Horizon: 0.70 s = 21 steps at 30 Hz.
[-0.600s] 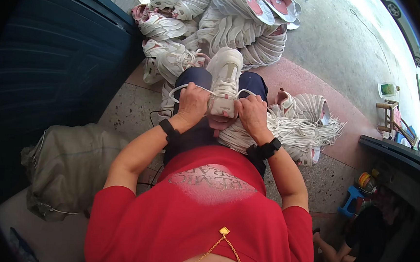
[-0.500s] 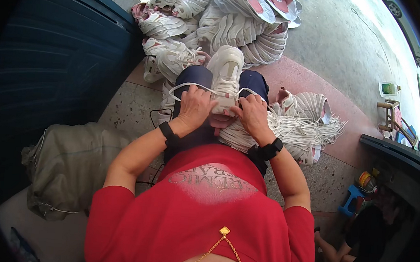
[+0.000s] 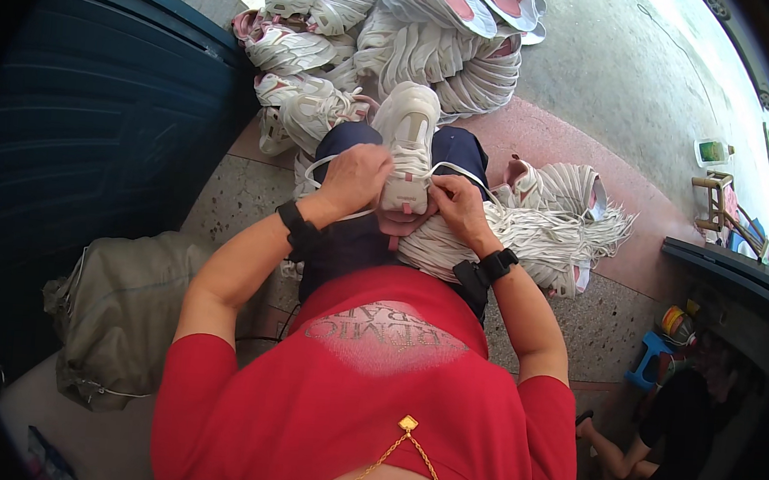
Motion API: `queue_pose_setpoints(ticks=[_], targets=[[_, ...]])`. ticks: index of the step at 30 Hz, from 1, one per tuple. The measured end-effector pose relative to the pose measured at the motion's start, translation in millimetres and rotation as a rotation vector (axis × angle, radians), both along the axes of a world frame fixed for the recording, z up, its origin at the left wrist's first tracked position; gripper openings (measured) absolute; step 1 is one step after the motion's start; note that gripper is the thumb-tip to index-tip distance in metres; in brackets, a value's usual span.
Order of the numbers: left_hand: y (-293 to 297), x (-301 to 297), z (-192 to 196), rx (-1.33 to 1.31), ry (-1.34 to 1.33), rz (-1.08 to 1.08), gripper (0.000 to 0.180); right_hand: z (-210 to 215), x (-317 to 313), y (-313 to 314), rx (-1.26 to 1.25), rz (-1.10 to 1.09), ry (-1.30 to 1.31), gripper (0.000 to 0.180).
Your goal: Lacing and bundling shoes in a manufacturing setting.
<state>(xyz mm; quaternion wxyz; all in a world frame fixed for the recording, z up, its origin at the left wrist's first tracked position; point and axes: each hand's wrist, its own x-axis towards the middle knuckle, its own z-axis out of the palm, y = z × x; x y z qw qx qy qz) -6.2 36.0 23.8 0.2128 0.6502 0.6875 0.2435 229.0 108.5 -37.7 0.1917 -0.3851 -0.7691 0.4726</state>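
A white and beige sneaker [image 3: 410, 121] with a pink pull tab rests between my knees, toe pointing away from me. White shoelace [image 3: 451, 165] runs out from its eyelets on both sides. My left hand [image 3: 356, 177] is at the shoe's left side, fingers curled together at the lacing and slightly blurred; a lace loop bows out to the left of it. On the other side, my right hand [image 3: 460, 208] pinches the lace close to the tongue. Its fingertips are near the shoe's edge. The exact grip of the left fingertips is partly hidden.
Stacked white shoe uppers [image 3: 433, 61] lie beyond my knees. To my right are a bundle of white laces [image 3: 536, 242] and more uppers [image 3: 566, 188]. A dark door [image 3: 107, 122] and grey-green sack [image 3: 135, 303] are at left. Another person's leg [image 3: 612, 448] shows lower right.
My left hand has moved up and inward, its fingers now curled against the shoe's side. My right hand has shifted slightly and its fingers have drawn together. The shoe stays between my knees.
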Motion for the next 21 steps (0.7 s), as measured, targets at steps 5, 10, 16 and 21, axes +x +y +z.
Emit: queue_pose_setpoints(ticks=[5, 10, 16, 21], targets=[[86, 28, -10, -0.392, -0.458, -0.041, 0.037, 10, -6, -7, -0.153, -0.095, 0.041, 0.016], [116, 41, -19, -0.857, -0.617, -0.129, 0.071, 14, -8, -5, 0.416, 0.111, 0.041, 0.022], [113, 26, -4, -0.751, -0.701, -0.055, 0.061, 23, -10, 1, 0.695, 0.304, -0.222, 0.022], [117, 21, 19, -0.854, -0.956, 0.015, 0.054, 34, -7, -3, 0.748, 0.306, -0.219, 0.022]])
